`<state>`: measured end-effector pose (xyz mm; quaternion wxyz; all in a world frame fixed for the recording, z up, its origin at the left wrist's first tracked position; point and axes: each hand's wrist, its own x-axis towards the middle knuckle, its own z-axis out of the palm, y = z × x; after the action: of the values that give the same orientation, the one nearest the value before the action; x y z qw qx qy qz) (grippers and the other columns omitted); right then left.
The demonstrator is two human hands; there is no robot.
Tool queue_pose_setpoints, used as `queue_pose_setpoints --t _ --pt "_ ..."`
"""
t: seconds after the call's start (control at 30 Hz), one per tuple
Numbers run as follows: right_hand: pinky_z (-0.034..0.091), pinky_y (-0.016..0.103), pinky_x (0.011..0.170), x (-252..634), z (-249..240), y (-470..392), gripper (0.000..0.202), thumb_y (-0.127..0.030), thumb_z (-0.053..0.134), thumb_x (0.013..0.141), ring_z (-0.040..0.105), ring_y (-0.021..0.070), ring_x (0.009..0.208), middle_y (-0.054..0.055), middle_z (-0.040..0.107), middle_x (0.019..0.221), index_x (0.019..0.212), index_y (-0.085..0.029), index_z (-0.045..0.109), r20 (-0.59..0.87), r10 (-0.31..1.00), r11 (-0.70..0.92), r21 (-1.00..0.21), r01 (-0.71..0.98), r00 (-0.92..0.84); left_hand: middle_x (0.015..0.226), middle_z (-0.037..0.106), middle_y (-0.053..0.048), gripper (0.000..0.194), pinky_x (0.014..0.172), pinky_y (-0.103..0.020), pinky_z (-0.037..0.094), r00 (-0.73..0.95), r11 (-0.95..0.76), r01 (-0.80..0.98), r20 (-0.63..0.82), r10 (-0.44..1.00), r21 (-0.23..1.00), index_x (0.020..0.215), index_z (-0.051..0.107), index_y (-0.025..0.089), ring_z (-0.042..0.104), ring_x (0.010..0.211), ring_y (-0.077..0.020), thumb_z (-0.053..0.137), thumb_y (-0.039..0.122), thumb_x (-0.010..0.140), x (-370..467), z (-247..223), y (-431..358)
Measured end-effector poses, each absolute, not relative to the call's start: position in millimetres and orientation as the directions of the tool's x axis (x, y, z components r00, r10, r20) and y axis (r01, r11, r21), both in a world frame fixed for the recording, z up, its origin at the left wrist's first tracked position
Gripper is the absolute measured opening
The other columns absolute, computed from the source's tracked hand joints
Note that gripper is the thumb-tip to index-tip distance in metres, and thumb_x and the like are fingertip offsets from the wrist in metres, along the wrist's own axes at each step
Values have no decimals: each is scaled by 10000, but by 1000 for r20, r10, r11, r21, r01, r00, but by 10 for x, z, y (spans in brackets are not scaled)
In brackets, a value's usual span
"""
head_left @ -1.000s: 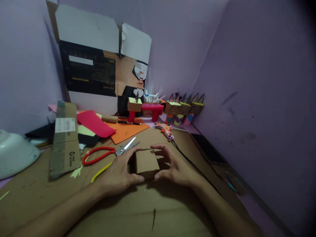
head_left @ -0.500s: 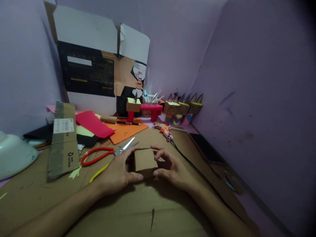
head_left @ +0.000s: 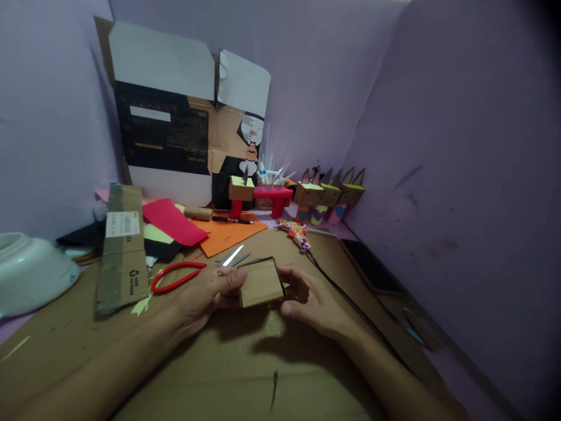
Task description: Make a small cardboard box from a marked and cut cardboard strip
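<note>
A small cardboard box (head_left: 262,283) is raised a little off the work surface, its flat brown face tilted towards me. My left hand (head_left: 214,295) grips its left side, thumb pressed on the face and fingers underneath. Curled round the right edge is my right hand (head_left: 309,298), with fingertips by the far corner and thumb by the near one; its exact contact is partly hidden. Red-handled scissors (head_left: 177,278) lie just beyond my left hand, blades partly visible. A patterned glue gun (head_left: 295,234) rests further back with its black cord trailing right.
Left are a white bowl (head_left: 35,275), a cardboard strip (head_left: 123,263) and coloured paper (head_left: 175,222). Behind stand an opened carton (head_left: 166,137), a red animal figure (head_left: 274,196) and several box-headed figures (head_left: 309,196). A dark phone-like slab (head_left: 370,266) lies along the right wall.
The box has been lifted and tipped, turning its flat face towards me. My left thumb has moved from its near side onto that face. The view has shifted slightly.
</note>
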<state>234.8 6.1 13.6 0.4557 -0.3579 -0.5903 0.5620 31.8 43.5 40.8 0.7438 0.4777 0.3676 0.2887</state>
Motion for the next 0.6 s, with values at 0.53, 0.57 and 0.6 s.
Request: queue_pose_setpoints --t 0.53,0.57,0.6 --pt "431 402 899 2031 51 -66 980 -281 882 413 526 289 1100 87 529 1187 1201 -293 300 113 982 68 -960 -272 -153 1280 486 -102 770 947 -430 407 263 -270 497 154 953 824 1264 375 213 518 1104 -299 735 323 592 448 306 146" --pt "413 399 925 2032 42 -63 922 -337 861 460 513 285 1118 86 528 1198 1210 -284 327 140 979 92 -953 -288 -151 1278 489 -99 764 929 -427 422 261 -259 492 144 955 831 1263 371 220 531 1088 -298 730 324 598 450 293 146" --pt "404 391 935 2039 39 -57 822 -406 820 525 509 279 1121 84 532 1198 1200 -270 370 156 977 105 -944 -314 -143 1275 494 -96 756 917 -422 432 260 -255 490 139 956 834 1258 373 226 535 1083 -299 730 322 599 450 282 148"
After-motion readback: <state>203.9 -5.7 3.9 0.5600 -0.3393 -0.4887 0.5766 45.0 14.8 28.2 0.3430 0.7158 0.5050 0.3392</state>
